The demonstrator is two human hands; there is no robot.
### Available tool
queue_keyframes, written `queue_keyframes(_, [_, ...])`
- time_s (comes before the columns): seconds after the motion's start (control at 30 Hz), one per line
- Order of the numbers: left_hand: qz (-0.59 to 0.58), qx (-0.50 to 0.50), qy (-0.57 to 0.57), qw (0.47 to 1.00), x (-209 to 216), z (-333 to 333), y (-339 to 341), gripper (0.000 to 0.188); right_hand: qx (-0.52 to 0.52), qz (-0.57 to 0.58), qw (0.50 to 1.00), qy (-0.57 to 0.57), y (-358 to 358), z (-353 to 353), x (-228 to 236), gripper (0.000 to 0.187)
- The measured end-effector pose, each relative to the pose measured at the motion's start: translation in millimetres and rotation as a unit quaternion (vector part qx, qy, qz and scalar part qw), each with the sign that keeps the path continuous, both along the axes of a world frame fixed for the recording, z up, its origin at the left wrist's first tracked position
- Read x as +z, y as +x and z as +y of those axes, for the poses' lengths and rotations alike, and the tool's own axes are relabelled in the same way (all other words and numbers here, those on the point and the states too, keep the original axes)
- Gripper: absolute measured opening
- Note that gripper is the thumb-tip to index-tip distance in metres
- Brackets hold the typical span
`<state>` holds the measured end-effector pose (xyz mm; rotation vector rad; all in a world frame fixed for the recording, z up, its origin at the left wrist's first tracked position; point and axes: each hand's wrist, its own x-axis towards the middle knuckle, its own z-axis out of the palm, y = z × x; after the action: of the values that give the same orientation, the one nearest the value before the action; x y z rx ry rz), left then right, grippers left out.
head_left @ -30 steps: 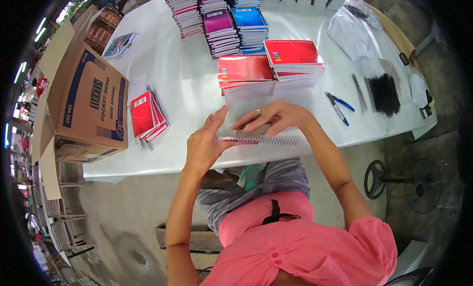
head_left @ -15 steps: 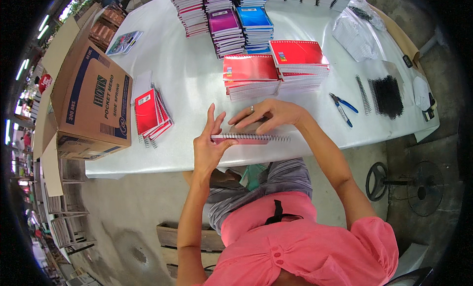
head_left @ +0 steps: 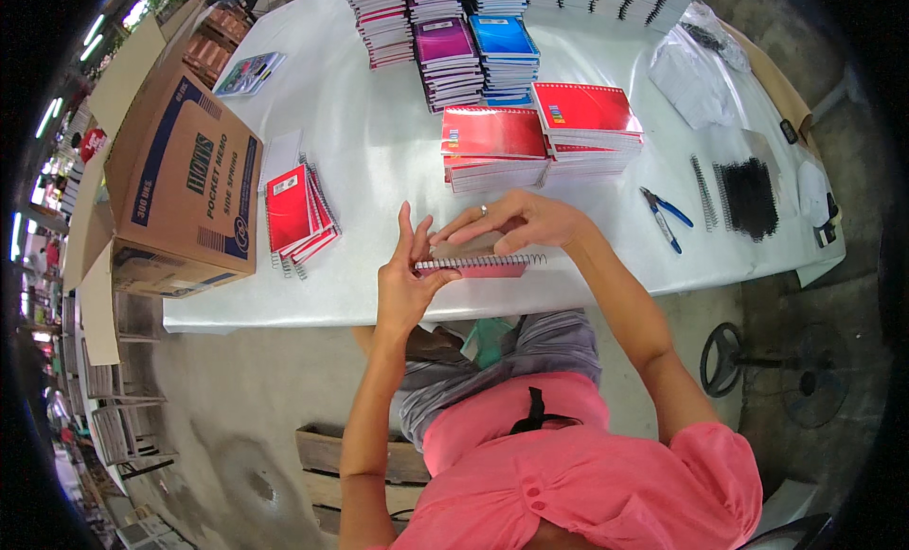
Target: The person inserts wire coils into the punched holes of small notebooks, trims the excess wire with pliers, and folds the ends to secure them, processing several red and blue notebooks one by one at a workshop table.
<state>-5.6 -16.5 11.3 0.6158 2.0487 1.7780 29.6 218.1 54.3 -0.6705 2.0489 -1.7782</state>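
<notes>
Notebook (head_left: 497, 271): stood tilted on edge above the near side of the white table (head_left: 379, 162), in front of the person, its spine up and its reddish cover toward the near side.
Wire coil (head_left: 530, 259): ran along the notebook's spine, its loose right end sticking out past the cover.
Left hand (head_left: 405, 285): gripped the left end of the notebook, thumb along the near face, some fingers raised behind it.
Right hand (head_left: 532, 219): hung over the far side of the notebook, a ring on one finger, fingers loosely bent and pointing left; whether they touched the notebook or the coil could not be told.
Red notebook stacks (head_left: 494, 133): two, side by side, just beyond the hands.
Purple notebooks (head_left: 445, 41) and blue notebooks (head_left: 504, 37): piled side by side farther off.
Finished red notebooks (head_left: 289, 209): lay fanned at the left, coils on their edges, near the cardboard carton (head_left: 185, 176).
Carton: stood at the far left, flaps open.
Blue-handled pliers (head_left: 674, 212): lay to the right of the hands, jaws toward the far side.
Black coils (head_left: 753, 200): lay bunched right of the pliers, one narrow row just beside them.
Plastic bag (head_left: 693, 81): lay crumpled at the far right.
</notes>
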Motion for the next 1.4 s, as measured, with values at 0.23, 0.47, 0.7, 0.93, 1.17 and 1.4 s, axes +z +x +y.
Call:
queue_keyframes(0.23, [0.003,-0.176,0.013,0.984,-13.9,-22.7,-21.1,0.069,-0.141,0.146,0.976,0.074,29.4,31.4,-1.3,0.049])
queue_keyframes(0.47, [-0.015,-0.034,0.052,0.998,23.8,-29.7,-10.9,0.048,-0.298,0.204,0.883,0.301,100.6,61.3,-40.9,0.05])
queue_keyframes(0.7, [0.272,-0.016,-0.133,0.953,-14.8,-18.3,22.2,0.052,-0.574,0.195,0.537,0.587,152.5,112.9,-50.9,0.066])
queue_keyframes(0.93, [0.36,0.024,-0.257,0.897,-9.5,-9.7,27.1,0.056,-0.593,0.076,0.529,0.603,156.9,111.5,-60.1,0.04])
queue_keyframes(1.17, [0.402,0.027,-0.281,0.871,-2.2,5.8,36.7,0.059,-0.36,0.305,0.817,0.33,119.1,-61.1,-11.2,0.038])
queue_keyframes(1.4, [0.414,0.031,-0.289,0.863,-2.0,7.7,40.1,0.065,-0.319,0.355,0.812,0.337,100.4,-69.7,-18.2,0.042])
